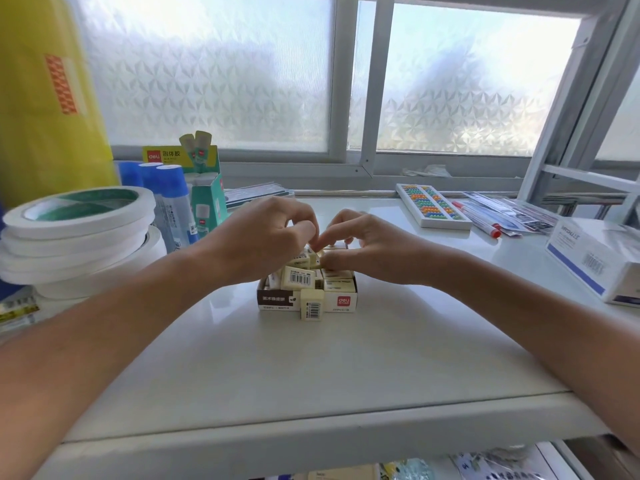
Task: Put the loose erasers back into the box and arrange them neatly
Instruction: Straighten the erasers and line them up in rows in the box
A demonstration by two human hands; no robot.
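Observation:
A small brown and cream eraser box [277, 301] stands in the middle of the white shelf. Several cream erasers [298, 278] lie in it, some tilted and heaped. One eraser [311, 304] stands upright on the shelf, leaning against the box's front wall. My left hand [263, 237] hovers over the back of the box with curled fingers pinching an eraser in the pile. My right hand [367, 247] reaches in from the right, its fingertips on erasers at the box's far side; what it grips is hidden.
Stacked rolls of white tape [79, 233] sit at the left, with blue glue sticks [173, 202] and a green glue-stick box [207, 199] behind. A bead abacus [433, 204], pens [479, 218] and a white carton [599, 258] lie at the right. The shelf edge [311, 427] is near me.

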